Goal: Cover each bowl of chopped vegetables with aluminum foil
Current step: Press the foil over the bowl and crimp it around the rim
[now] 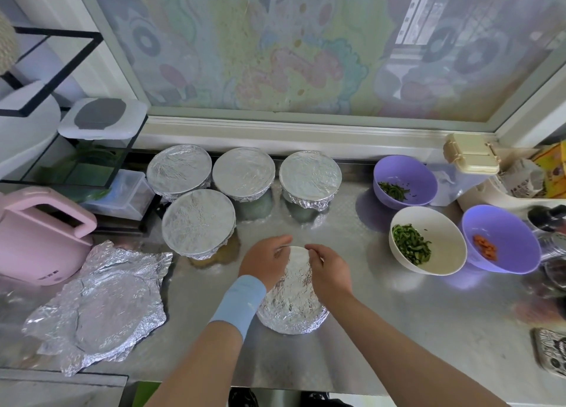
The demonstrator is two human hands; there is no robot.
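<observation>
the left hand [266, 261], a pale blue wristband [239, 302] on its forearm, and the right hand [327, 268] meet at the far rim of a foil-wrapped bowl [294, 308] that stands near the front middle of the steel desk [398, 330]. both hands have their fingers curled over that rim, pinching the foil down; the near side is already crimped round the bowl.

behind it stand four covered bowls [198, 219], three in a row by the window sill and one just in front of the leftmost. to the right, well apart, three bowls are uncovered: a purple bowl [422, 176] with green shreds, a white bowl [447, 253] with chopped greens, and a second purple bowl [514, 247] with red pieces.

crumpled loose foil sheets [101, 305] lie flat at the left, beside a pink appliance [39, 238]. the small dark marking low on its front is too small to read, and so is the print on the yellow packet [551, 167] at far right.
</observation>
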